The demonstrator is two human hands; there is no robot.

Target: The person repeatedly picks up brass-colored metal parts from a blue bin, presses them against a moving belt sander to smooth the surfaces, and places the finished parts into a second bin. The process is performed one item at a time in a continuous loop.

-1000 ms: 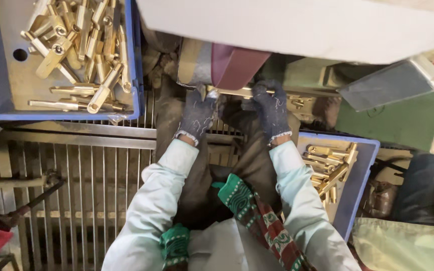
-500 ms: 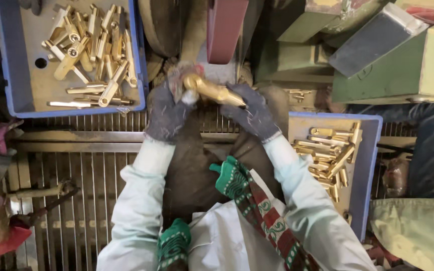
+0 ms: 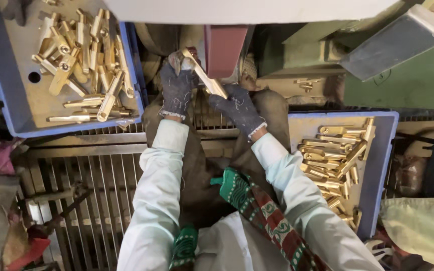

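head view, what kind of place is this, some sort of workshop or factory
Most likely a metal finishing workshop. Both gloved hands, left and right, hold a brass part beside a reddish sanding belt. Blue trays left and right hold many similar brass pieces.

Both gloved hands hold one long brass piece (image 3: pixel 204 75) tilted against the dark red sanding belt (image 3: pixel 223 47): the left hand (image 3: pixel 176 88) grips its upper end, the right hand (image 3: pixel 238 108) its lower end. A blue tray (image 3: pixel 6 115) of brass parts sits at upper left, another blue tray (image 3: pixel 380 165) at right, over a metal grate (image 3: pixel 91 185).
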